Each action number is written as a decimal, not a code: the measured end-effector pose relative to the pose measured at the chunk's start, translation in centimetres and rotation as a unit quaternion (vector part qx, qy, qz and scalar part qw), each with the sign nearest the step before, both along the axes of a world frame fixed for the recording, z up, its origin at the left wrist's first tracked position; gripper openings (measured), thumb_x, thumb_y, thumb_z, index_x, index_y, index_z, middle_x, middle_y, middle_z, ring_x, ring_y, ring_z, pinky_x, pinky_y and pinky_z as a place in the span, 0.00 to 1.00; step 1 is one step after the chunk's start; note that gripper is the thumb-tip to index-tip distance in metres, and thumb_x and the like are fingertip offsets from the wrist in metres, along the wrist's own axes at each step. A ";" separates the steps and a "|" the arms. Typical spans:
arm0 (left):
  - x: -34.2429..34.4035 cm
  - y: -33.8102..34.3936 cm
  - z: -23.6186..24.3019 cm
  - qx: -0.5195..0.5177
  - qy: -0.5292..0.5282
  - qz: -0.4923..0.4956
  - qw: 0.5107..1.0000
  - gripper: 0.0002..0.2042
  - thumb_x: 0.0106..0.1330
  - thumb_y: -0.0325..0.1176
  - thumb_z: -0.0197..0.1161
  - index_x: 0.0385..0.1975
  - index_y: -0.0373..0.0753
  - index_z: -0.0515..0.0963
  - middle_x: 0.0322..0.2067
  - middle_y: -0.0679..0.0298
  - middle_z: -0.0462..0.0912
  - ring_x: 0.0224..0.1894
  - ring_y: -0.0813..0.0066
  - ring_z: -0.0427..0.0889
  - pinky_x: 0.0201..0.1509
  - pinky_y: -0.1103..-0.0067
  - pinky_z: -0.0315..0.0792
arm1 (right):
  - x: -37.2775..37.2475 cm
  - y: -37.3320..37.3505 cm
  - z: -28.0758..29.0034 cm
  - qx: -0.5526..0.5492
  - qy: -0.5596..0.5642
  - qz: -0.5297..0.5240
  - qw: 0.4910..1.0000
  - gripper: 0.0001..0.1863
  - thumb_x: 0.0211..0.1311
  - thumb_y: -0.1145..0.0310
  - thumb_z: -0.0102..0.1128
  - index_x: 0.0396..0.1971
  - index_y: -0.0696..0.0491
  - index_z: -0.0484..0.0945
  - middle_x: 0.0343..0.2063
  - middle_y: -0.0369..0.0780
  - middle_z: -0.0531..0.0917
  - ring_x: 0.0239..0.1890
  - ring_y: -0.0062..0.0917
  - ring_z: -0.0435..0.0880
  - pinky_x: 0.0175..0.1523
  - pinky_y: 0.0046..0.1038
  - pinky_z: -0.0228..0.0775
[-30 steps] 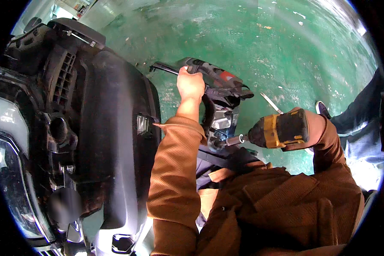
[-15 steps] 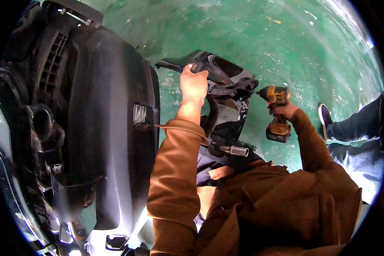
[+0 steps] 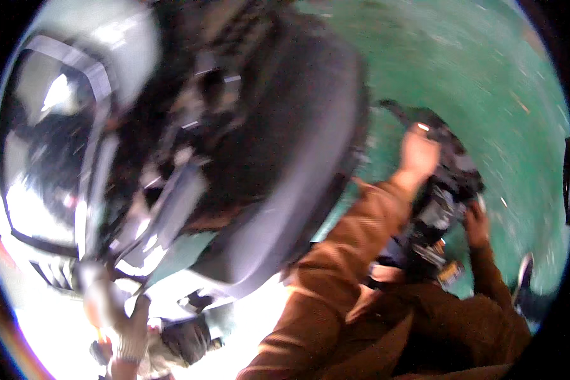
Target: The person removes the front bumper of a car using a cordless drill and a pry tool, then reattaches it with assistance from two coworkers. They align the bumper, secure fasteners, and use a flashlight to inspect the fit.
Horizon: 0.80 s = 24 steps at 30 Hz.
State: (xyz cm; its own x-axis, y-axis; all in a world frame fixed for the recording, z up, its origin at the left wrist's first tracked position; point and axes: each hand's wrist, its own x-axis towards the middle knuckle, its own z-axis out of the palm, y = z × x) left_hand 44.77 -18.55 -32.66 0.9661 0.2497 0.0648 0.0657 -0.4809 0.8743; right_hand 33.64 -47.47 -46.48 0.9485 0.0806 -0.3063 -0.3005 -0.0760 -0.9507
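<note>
A green painted floor point(image 3: 487, 82) fills the view from twelve to three o'clock, blurred by motion. At about three o'clock a black plastic-and-metal part point(image 3: 446, 190) is held up off the floor, likely so both hands can steady it. The left hand point(image 3: 419, 152) closes over its top edge. The right hand point(image 3: 476, 223) wraps its lower right side; how tightly, I cannot tell. A yellow-and-black power tool point(image 3: 451, 272) sits just below. A dark car bumper point(image 3: 278, 171) looms from nine o'clock to centre.

Blurred view: glossy dark plastic car bumper point(image 3: 285, 177), black matt plastic part point(image 3: 446, 183) with metal bits, brown cloth sleeves point(image 3: 335, 285), smooth painted green floor point(image 3: 475, 76).
</note>
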 end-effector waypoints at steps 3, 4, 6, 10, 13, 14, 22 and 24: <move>2.0 -0.5 -0.8 -0.214 0.033 0.055 0.975 0.15 0.55 0.21 0.59 0.43 0.31 0.79 0.35 0.45 0.86 0.39 0.51 0.86 0.46 0.65 0.79 | -0.2 1.7 12.2 -0.164 -0.045 0.216 0.962 0.18 0.72 0.58 0.60 0.29 0.59 0.77 0.19 0.37 0.76 0.24 0.20 0.73 0.29 0.31 0.65; 1.9 -0.5 -0.8 -0.162 0.000 0.057 0.985 0.15 0.56 0.19 0.57 0.44 0.31 0.79 0.35 0.45 0.86 0.40 0.50 0.86 0.46 0.65 0.78 | -1.1 2.6 15.0 -0.271 -0.079 0.285 0.916 0.21 0.73 0.56 0.60 0.28 0.60 0.76 0.16 0.42 0.75 0.21 0.25 0.73 0.28 0.36 0.66; 2.0 -0.5 -1.0 -0.155 0.031 0.070 0.985 0.15 0.61 0.20 0.55 0.48 0.29 0.77 0.39 0.38 0.84 0.47 0.36 0.82 0.51 0.59 0.76 | -1.1 4.2 19.7 -0.244 -0.007 0.299 0.923 0.23 0.71 0.52 0.62 0.28 0.59 0.77 0.19 0.51 0.80 0.23 0.42 0.81 0.31 0.41 0.70; 1.7 -0.6 -1.3 -0.101 0.038 0.081 0.991 0.19 0.62 0.21 0.56 0.54 0.29 0.76 0.43 0.38 0.84 0.48 0.36 0.82 0.53 0.58 0.76 | -1.7 7.3 24.0 -0.206 -0.111 0.342 0.910 0.19 0.68 0.54 0.66 0.37 0.57 0.78 0.30 0.51 0.86 0.32 0.49 0.86 0.36 0.41 0.76; 1.1 -0.7 -2.1 -0.076 0.037 0.068 0.994 0.19 0.62 0.22 0.56 0.55 0.28 0.75 0.46 0.37 0.83 0.50 0.36 0.82 0.54 0.58 0.76 | -3.4 9.7 23.7 -0.152 -0.205 0.427 0.867 0.21 0.66 0.54 0.67 0.45 0.55 0.77 0.36 0.51 0.86 0.37 0.51 0.86 0.39 0.44 0.79; 0.9 -0.8 -2.3 -0.073 0.036 0.062 0.995 0.20 0.62 0.22 0.56 0.56 0.28 0.75 0.47 0.37 0.83 0.51 0.36 0.81 0.55 0.58 0.76 | -3.7 10.5 23.3 -0.163 -0.230 0.446 0.850 0.22 0.65 0.53 0.68 0.48 0.55 0.76 0.38 0.52 0.86 0.38 0.52 0.86 0.40 0.45 0.80; -2.4 0.3 -3.1 -0.011 0.065 0.079 0.995 0.20 0.62 0.25 0.56 0.56 0.32 0.75 0.46 0.37 0.83 0.51 0.37 0.82 0.56 0.55 0.76 | -5.9 12.3 20.0 -0.380 -0.250 0.512 0.728 0.23 0.57 0.59 0.67 0.53 0.46 0.79 0.39 0.49 0.84 0.37 0.50 0.86 0.40 0.48 0.80; -2.7 0.5 -2.8 -0.017 0.091 0.093 0.991 0.19 0.62 0.25 0.57 0.55 0.32 0.75 0.44 0.39 0.84 0.51 0.38 0.82 0.55 0.55 0.76 | -6.3 12.2 19.8 -0.377 -0.269 0.518 0.719 0.22 0.56 0.58 0.67 0.52 0.44 0.79 0.37 0.48 0.83 0.36 0.50 0.86 0.39 0.50 0.80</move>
